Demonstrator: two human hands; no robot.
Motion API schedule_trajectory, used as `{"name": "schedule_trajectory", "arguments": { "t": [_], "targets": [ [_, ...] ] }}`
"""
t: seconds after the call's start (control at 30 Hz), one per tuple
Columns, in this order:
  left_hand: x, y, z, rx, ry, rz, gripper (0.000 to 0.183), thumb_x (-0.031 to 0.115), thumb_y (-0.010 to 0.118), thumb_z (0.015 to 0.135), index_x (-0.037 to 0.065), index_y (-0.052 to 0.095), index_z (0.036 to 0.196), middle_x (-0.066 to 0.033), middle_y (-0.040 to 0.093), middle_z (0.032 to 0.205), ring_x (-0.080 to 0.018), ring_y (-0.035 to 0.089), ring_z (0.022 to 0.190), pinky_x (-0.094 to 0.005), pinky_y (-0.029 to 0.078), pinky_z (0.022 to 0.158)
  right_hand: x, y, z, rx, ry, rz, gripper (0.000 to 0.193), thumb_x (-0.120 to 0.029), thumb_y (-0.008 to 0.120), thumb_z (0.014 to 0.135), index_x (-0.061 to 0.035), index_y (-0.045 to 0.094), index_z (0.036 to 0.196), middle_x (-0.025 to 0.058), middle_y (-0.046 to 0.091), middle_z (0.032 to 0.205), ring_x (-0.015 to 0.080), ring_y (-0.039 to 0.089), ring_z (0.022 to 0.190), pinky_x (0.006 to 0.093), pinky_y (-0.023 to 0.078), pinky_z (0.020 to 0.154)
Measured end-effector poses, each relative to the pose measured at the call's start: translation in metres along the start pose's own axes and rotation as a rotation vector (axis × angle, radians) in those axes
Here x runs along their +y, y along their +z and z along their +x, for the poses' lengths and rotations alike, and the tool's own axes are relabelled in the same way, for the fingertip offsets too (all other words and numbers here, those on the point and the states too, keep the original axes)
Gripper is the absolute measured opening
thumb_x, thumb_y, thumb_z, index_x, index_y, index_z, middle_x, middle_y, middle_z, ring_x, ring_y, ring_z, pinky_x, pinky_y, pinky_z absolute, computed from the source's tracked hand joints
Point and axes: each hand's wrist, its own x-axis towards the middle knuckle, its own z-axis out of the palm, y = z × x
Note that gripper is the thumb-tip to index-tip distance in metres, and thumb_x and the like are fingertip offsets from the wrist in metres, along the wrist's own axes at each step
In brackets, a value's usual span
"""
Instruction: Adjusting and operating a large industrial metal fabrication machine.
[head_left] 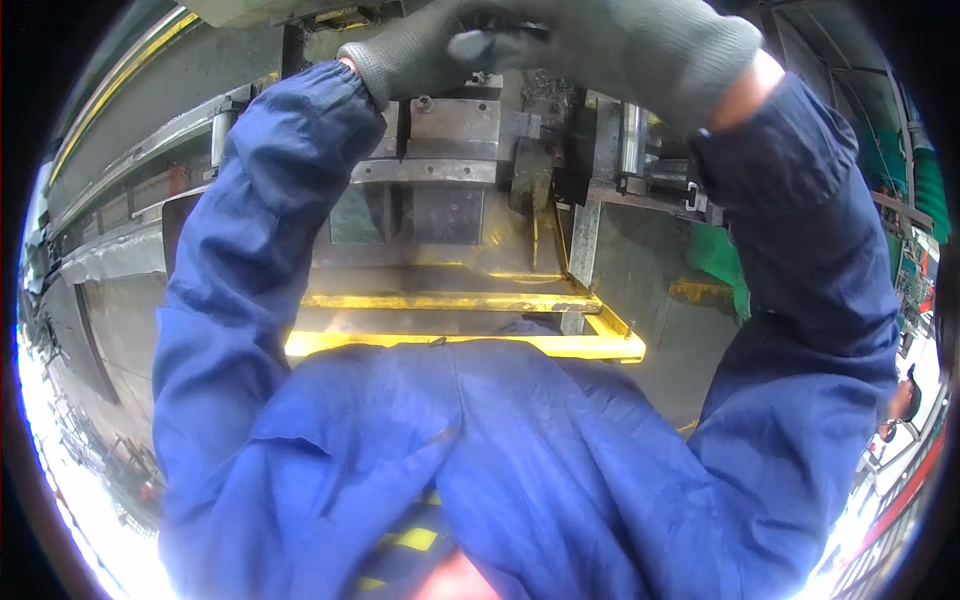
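**Holding left hand (420, 50) and right hand (640, 60) close together beside a bolted steel block (455, 125)**

Wearing grey knit gloves (375, 75) on both, at the top edge of the view; bending left fingers inward toward the right hand, with a small pale grey patch (468, 44) at their tips; cannot tell, for blur, whether that patch is a fingertip or a held part, nor whether either grip is wide or narrow; cannot tell either whether touching the block, set toward the middle of the machine (430, 250), just on the body's side of the left hand.

Next to the block, nearer the body, a narrow steel bar (425, 172) with a row of holes; below the right hand, a shiny steel rod (632, 145); along the machine's near edge, a yellow frame (590, 345) with two crosswise bars; by the right end of that frame, a pale steel upright (585, 245).

Farther out, near the right forearm, a green sheet (715, 258); at the far right, a green corrugated hose (930, 195); to the left, beyond the left sleeve (225, 230), a long steel rail (180, 125); closest to the body, a blue jacket (480, 450), reaching almost to the yellow frame.
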Motion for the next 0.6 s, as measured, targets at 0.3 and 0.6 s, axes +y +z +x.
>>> {"name": "schedule_trajectory", "arguments": {
  "t": [0.3,0.6],
  "targets": [
    [0.063,0.006,0.007,-0.076,-0.543,0.220,0.019,-0.002,0.067,0.081,0.001,0.066,0.101,-0.0069,0.069,0.090,-0.0136,0.061,0.079,-0.0260,0.050,0.070,-0.002,0.003,-0.003,-0.022,0.474,0.201,0.013,-0.011,0.058,0.094,-0.0007,0.064,0.100,0.0096,0.067,0.083,0.0187,0.064,0.069,0.0267,0.055,0.072],
    [0.075,0.008,0.012,0.141,-0.779,-0.100,0.026,0.005,0.065,0.085,0.000,0.064,0.110,-0.0078,0.067,0.103,-0.0178,0.059,0.098,-0.0278,0.046,0.084,-0.007,-0.005,-0.016,0.002,0.597,-0.378,0.023,-0.019,0.054,0.098,-0.0024,0.068,0.090,0.0064,0.066,0.081,0.0177,0.061,0.067,0.0275,0.053,0.070]
  ]
}}
